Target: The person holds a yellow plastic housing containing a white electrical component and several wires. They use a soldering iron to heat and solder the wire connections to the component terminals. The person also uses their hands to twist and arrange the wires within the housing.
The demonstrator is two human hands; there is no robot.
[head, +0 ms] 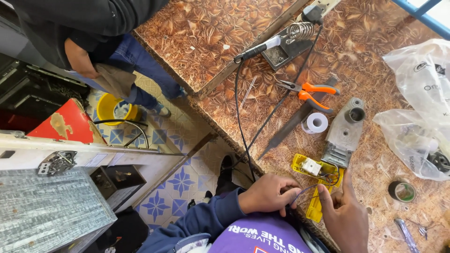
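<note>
Head view, looking down on a brown leaf-patterned worktop (pixel 375 37). Left hand (pixel 266 194): fingers curled closed, pinching a thin bluish wire (pixel 305 189) at the near edge of the worktop. Right hand (pixel 344 213): fingers held fairly straight, fingertips resting against a yellow plastic housing (pixel 318 187), thumb beside the same wire; whether it grips anything cannot be told. Yellow plastic housing: lies open at the near worktop edge, between the two hands, with a small white component (pixel 311 166) seated in it and dark wires looping from it. Grey metal part (pixel 344 131): just beyond the housing. White roll of tape (pixel 316 123) and a long dark file (pixel 293 122): beside the grey part. Orange-handled pliers (pixel 309 91): farther out. Soldering iron (pixel 262 48): resting in a coil stand (pixel 288 47), black cord trailing toward the person. Dark tape roll (pixel 401 191) and clear plastic bags (pixel 417 103): to the right. Another person (pixel 93 42) in jeans stands on the tiled floor (pixel 180 180), near a yellow bucket (pixel 112 108).
</note>
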